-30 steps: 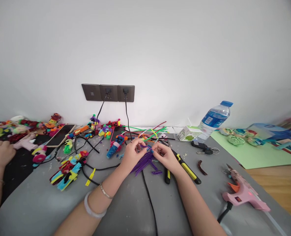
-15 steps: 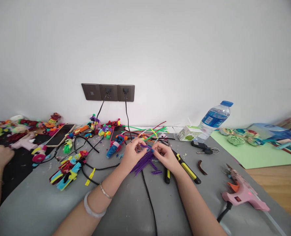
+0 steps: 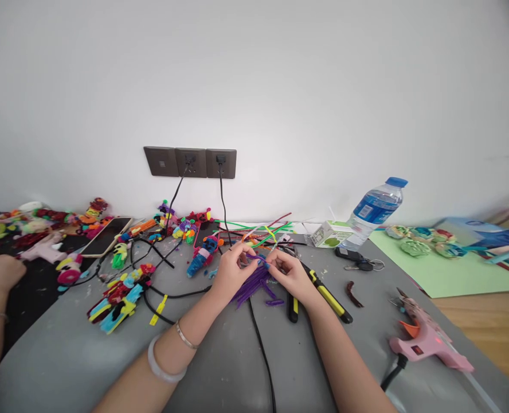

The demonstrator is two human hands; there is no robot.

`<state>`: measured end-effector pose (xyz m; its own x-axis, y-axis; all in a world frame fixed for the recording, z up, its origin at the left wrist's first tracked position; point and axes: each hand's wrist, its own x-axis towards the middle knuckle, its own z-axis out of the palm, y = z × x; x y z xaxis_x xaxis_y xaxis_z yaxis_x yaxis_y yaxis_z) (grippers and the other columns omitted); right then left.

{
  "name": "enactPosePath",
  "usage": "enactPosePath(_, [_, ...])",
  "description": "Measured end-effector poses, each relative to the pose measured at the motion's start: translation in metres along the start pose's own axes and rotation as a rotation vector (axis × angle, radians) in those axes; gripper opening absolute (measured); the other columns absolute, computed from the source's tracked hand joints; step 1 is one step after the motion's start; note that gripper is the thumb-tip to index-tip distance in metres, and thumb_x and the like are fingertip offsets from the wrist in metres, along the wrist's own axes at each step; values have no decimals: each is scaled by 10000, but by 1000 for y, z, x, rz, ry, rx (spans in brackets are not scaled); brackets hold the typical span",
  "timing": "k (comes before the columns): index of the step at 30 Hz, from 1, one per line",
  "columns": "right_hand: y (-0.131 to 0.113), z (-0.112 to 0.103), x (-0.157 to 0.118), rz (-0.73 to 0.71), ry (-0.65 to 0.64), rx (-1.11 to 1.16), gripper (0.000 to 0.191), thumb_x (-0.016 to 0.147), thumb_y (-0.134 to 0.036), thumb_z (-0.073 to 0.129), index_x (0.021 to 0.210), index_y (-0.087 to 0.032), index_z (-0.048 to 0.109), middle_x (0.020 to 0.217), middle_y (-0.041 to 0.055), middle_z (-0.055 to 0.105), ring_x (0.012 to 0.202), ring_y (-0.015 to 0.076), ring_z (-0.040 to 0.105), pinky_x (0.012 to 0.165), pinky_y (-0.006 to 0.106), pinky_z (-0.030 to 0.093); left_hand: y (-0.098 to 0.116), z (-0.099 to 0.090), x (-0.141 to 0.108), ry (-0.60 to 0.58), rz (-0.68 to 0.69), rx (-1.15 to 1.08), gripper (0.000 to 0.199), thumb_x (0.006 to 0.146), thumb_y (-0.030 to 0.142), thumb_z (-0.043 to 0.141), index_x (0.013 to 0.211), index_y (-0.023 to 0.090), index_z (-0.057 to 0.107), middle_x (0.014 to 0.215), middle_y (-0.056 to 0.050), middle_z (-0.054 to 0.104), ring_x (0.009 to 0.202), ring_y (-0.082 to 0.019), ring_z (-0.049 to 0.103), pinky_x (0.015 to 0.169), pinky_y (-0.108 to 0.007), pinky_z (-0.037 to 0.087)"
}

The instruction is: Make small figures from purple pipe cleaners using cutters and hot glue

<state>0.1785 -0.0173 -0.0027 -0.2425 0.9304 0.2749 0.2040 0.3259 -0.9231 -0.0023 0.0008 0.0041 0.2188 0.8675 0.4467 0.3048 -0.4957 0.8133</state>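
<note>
Near the middle of the grey table [image 3: 220, 358], my left hand [image 3: 236, 269] pinches one end of a purple pipe cleaner [image 3: 259, 259]. The fingers of my right hand [image 3: 288, 274] are closed on its other side, close to the left fingertips. Beneath both hands lies a bundle of purple pipe cleaners [image 3: 251, 287], with a small folded purple piece [image 3: 274, 302] just in front. Pliers with black and yellow handles [image 3: 329, 296] rest beside and partly under my right hand and forearm.
Colourful pipe-cleaner figures [image 3: 119, 301], a phone [image 3: 106, 237] and black cables lie left. A person's hand [image 3: 0, 272] rests at the far left. Rightward are a juice box [image 3: 332, 234], a tilted water bottle [image 3: 375, 209], keys [image 3: 365, 264] and a pink glue gun [image 3: 430, 343].
My fingertips have shifted very slightly around the purple pipe cleaner, which shows less between them. Otherwise the view has moved only a little.
</note>
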Motion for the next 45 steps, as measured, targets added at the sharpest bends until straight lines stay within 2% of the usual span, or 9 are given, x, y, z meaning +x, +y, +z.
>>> enactPosePath(8, [0,0,0,-15,-7,-8,194,886,-346,563,762,-198,542,633,-31,451,579,127,395,553,261,318,0,1,0,6,1,8,81,772,141,616,808,192,564,782,12,609,612,-104,514,553,-212,384])
enactPosePath(15, [-5,1,1,32,37,-32,219,861,-403,579,773,-204,550,618,-31,448,563,129,402,542,259,321,-1,1,1,-6,-11,-8,72,771,144,609,811,190,569,813,4,621,623,-105,526,571,-215,414])
enactPosePath(28, [-2,1,1,14,19,-42,187,857,-360,573,756,-206,542,622,-33,443,569,129,388,547,259,319,-1,0,0,-26,-11,-4,105,763,121,593,836,190,562,831,8,603,629,-99,518,556,-204,383])
enactPosePath(45, [-1,2,1,33,42,-52,194,845,-380,585,766,-206,555,624,-30,450,574,133,402,549,260,326,1,1,1,-17,-21,0,78,764,150,592,799,194,538,805,13,593,616,-100,511,591,-210,425])
